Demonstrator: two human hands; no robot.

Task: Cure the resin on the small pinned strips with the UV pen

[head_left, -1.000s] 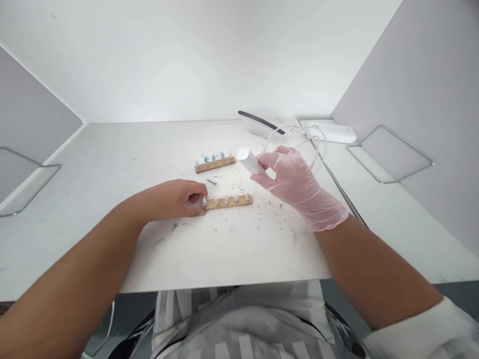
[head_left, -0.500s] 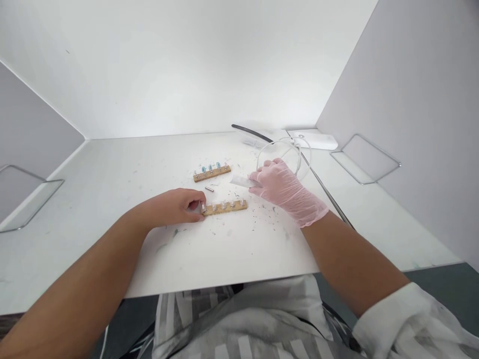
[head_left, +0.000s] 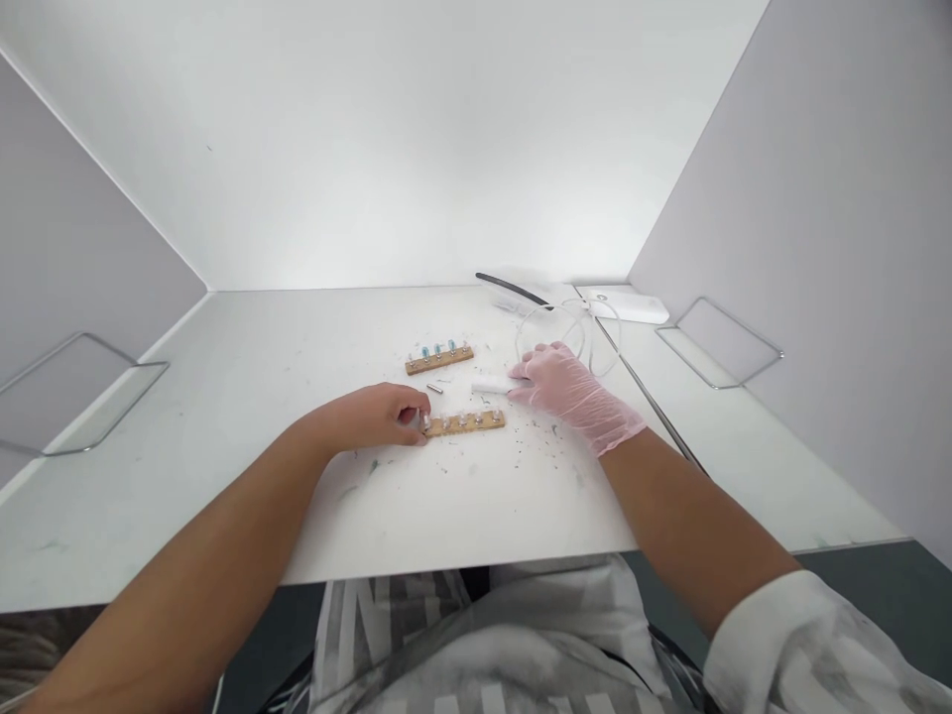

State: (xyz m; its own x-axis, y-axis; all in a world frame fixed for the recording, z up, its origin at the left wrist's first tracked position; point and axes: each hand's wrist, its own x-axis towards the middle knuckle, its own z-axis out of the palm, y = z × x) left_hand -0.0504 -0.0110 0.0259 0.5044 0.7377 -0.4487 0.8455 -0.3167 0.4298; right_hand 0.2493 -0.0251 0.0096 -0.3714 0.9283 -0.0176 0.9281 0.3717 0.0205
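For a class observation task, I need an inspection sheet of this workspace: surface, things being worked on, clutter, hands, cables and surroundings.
Surface: white table.
Work items: front wooden strip holding five clear pieces; rear wooden strip with three bluish pieces between clear end ones; white object.
Clutter: dark specks around the strips; short metal rod between them; dark curved bar behind.
Grips: left hand pinching the front wooden strip's left end; pink-gloved right hand on the white object, whose contact with the table is unclear.
Cables: white cable, loosely looped beyond the right hand.
Surroundings: white back wall; grey side panels; wire frames at both sides; white box at back right.
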